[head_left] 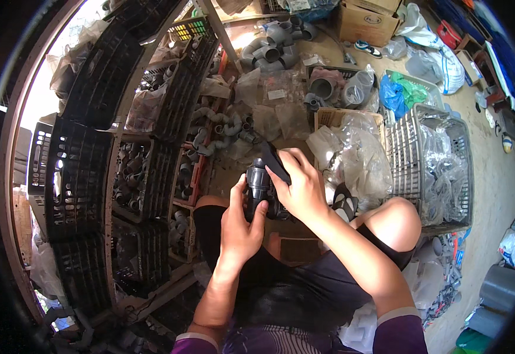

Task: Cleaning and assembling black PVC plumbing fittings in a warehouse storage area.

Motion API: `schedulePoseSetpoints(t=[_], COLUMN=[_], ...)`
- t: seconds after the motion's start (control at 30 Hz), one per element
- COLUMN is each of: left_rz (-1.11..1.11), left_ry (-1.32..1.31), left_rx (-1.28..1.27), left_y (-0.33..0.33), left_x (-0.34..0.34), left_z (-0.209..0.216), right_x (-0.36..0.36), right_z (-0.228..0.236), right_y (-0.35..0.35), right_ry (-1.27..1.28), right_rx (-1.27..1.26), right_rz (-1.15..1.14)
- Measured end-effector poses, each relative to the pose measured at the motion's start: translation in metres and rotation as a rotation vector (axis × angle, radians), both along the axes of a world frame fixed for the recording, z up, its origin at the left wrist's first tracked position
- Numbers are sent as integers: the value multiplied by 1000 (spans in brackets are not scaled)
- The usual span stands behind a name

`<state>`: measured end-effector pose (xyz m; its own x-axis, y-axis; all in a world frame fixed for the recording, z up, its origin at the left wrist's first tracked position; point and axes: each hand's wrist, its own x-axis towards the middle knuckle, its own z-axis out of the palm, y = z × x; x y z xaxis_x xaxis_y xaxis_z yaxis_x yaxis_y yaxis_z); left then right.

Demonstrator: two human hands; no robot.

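dark pipe fitting point(259, 190) is sitting above my lap, my left hand point(241, 224) clamping its body to steady it, while my right hand point(302, 187) is pinching its black handle point(275, 162); grey fittings point(222, 133) are lying beyond.

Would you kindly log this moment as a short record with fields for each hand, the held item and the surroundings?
Left hand: left hand grips the dark pipe fitting from below.
Right hand: right hand closes over the fitting's top, fingers on a black strip.
Posture: person sits on the floor, bare knee raised.
Left side: black crates on a rack holding grey fittings.
Ahead: grey pipe elbows and clear plastic bags.
Right side: grey wire basket with plastic bags.
Far end: cardboard box.
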<state>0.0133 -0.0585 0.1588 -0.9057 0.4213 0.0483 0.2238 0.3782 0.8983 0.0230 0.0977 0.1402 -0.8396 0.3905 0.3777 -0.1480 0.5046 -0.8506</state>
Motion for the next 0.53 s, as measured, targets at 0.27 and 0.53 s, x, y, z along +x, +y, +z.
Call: schedulePoseSetpoints(t=[0.27, 0.53], left_rz=[48, -22], left_ry=[-186, -11], left_rx=[49, 15], left_y=[-4, 0], left_x=[6, -2], left_z=[0, -30], right_x=[-10, -3], right_z=[5, 3], right_y=[38, 28], right_ry=[72, 11], right_rx=[-576, 22], right_rz=[132, 299])
